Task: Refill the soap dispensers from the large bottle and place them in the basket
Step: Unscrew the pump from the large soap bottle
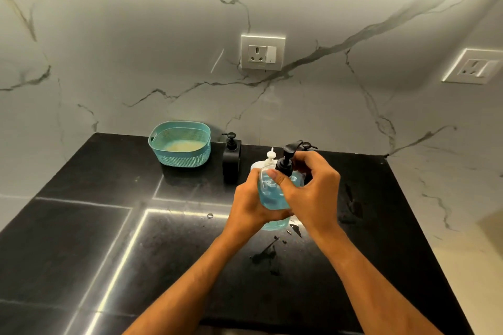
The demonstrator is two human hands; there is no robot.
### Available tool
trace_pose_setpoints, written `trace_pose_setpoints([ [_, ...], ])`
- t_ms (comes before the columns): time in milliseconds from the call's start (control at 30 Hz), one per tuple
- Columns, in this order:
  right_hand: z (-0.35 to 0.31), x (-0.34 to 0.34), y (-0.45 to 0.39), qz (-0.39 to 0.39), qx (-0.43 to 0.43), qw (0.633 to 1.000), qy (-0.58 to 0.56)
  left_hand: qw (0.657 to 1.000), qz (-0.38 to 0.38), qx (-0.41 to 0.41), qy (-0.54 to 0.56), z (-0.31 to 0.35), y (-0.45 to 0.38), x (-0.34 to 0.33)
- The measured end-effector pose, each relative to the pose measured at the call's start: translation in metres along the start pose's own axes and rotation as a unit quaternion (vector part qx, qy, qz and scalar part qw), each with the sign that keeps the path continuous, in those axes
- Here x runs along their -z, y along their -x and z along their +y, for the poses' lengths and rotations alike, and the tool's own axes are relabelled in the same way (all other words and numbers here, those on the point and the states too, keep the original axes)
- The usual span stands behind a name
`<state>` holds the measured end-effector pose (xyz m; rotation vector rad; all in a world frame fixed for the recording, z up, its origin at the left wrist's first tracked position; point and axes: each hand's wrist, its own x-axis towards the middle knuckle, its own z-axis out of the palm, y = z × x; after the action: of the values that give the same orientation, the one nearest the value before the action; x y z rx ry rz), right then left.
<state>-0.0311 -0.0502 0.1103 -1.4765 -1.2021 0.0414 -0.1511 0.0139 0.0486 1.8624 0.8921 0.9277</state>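
A clear bottle of blue soap (pixel 272 198) with a black pump head (pixel 285 160) stands on the black counter (pixel 109 239). My left hand (pixel 253 207) grips its body from the left. My right hand (pixel 313 187) wraps around the bottle's neck at the pump collar. Behind it a white pump dispenser (pixel 268 160) is partly hidden. A black dispenser (pixel 232 160) stands to the left. Another black pump (pixel 309 146) peeks out behind my right hand. The teal basket (pixel 180 144) sits at the back left by the wall.
Wet drips and smears (pixel 268 253) mark the counter in front of the bottle, and more lie to the right (pixel 353 204). The marble wall carries a power socket (pixel 262 51) above the dispensers and a second socket (pixel 475 66) at right.
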Motion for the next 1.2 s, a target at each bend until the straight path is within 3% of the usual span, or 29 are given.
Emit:
trace_pose_setpoints([
  [200, 0.002, 0.016, -0.007, -0.015, 0.007, 1.0, -0.022, 0.999, -0.02, 0.011, -0.033, 0.016, -0.007, -0.01],
  [433, 0.003, 0.046, -0.02, -0.173, 0.012, 0.984, -0.05, 0.999, -0.041, -0.001, -0.026, 0.018, -0.001, -0.004],
  [567, -0.008, 0.048, -0.017, -0.112, 0.005, 0.993, 0.035, 0.999, -0.025, 0.006, -0.022, 0.018, 0.002, -0.005],
  [667, -0.016, 0.042, -0.011, -0.067, 0.006, 0.997, 0.038, 0.999, -0.009, 0.01, -0.031, 0.019, 0.005, -0.005],
  [833, -0.024, 0.042, -0.008, -0.119, -0.013, 0.993, -0.014, 1.0, -0.003, 0.007, -0.011, 0.018, 0.008, -0.002],
  [1033, -0.029, 0.036, -0.01, -0.075, 0.007, 0.992, 0.098, 0.999, -0.018, 0.001, -0.032, 0.018, 0.006, -0.003],
  [1200, -0.029, 0.043, -0.013, -0.14, -0.029, 0.989, 0.023, 1.0, -0.016, 0.011, -0.003, 0.017, 0.008, -0.004],
])
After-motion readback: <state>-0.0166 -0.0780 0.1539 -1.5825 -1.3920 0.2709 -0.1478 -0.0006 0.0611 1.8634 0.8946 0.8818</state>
